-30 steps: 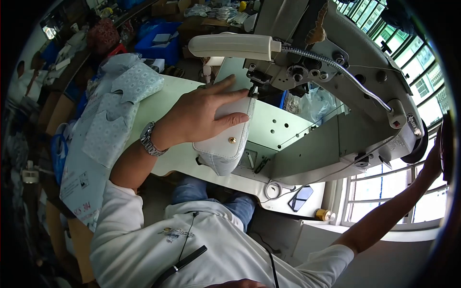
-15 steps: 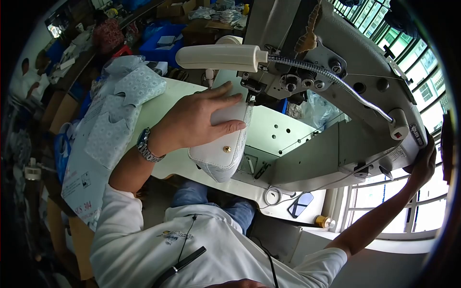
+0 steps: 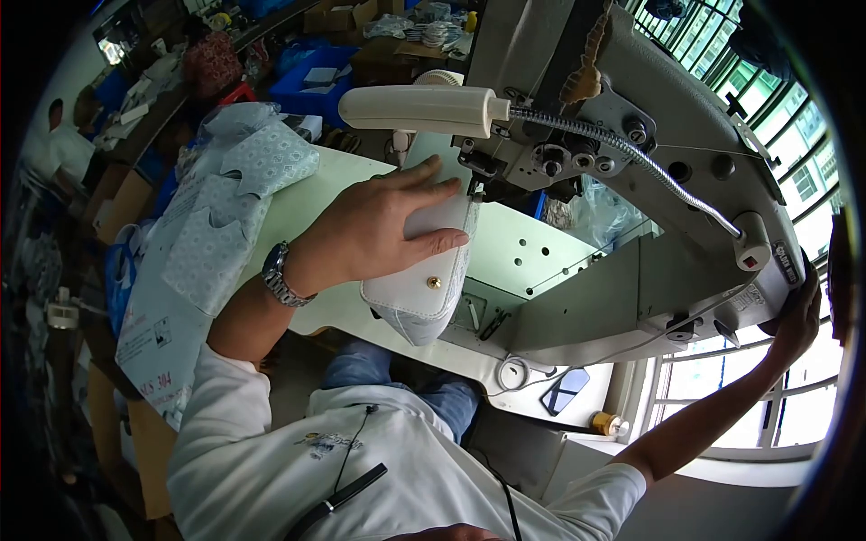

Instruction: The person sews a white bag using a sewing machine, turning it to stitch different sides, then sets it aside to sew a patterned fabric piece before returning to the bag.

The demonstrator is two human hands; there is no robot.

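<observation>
A white bag (image 3: 397,294) with a stitched edge and a gold stud sits under the needle area of the sewing machine (image 3: 552,167). Across its top lies my left hand (image 3: 383,224), fingers spread and thumb stretched along the side nearer the stitching. A metal-band watch (image 3: 278,273) is on that wrist. Far to the right, my right hand (image 3: 797,311) curls round the dark handwheel at the end of the machine head; its fingertips are partly hidden. The needle and presser foot are too small to make out against the bag's edge.
A cream lamp (image 3: 415,110) on a flexible metal neck hangs over the bag. Patterned white pieces (image 3: 212,257) lie to the left. A phone (image 3: 565,391) and a thread spool (image 3: 609,423) rest at the lower right. Blue bins, cartons and other people are in the background.
The whole view has shifted slightly. Both hands keep nearly the same places on the bag and the handwheel, and the bag shows no clear movement under the machine.
</observation>
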